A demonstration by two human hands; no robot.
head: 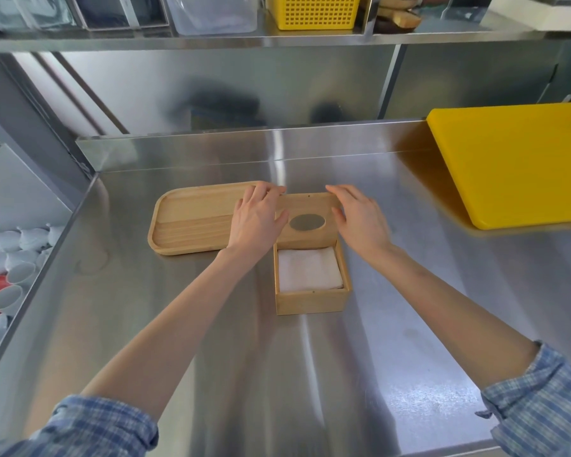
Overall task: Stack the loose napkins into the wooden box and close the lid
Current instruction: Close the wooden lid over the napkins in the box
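Blue checked sleeves (pixel 89 427) lead to both hands; left hand (pixel 256 219) and right hand (pixel 360 219) clasp the oval-holed wooden lid (pixel 310 206) by its sides, evidently to lower it squarely over white folded napkins (pixel 309 270) in the square wooden box (pixel 310 303).

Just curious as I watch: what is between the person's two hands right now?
The wooden lid with its oval hole lies between the left hand and the right hand, over the far end of the box, in the head view.

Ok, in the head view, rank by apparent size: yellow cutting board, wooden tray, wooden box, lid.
1. yellow cutting board, though cropped at the frame edge
2. wooden tray
3. wooden box and lid: look alike, both partly hidden, unranked
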